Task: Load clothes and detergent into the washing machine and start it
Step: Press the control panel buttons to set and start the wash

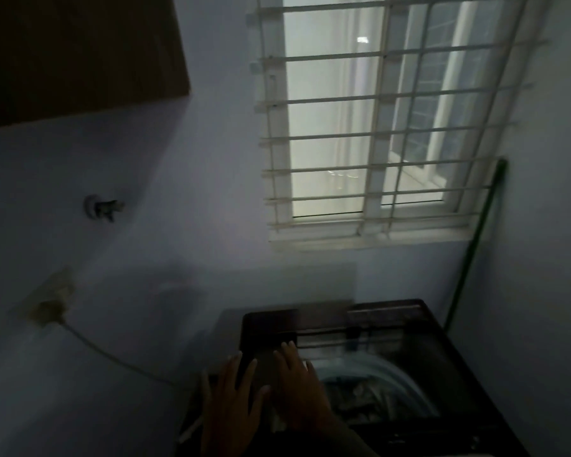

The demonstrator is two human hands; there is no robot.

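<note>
I see the washing machine (pixel 442 351) low in the right corner, with clothes (pixel 370 399) in its drum. The left hand (pixel 231 404) and right hand (pixel 299 387) lie flat on its top, fingers (pixel 285 356) apart, holding nothing. For the lid, I would push evenly and slowly.

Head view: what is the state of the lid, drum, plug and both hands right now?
Lid: lowered over the drum; cannot tell if fully shut.
Drum: holds clothes.
Plug: in the wall socket.
Left hand: open, fingers straight, at the lid's left edge.
Right hand: open, flat on the lid.
</note>
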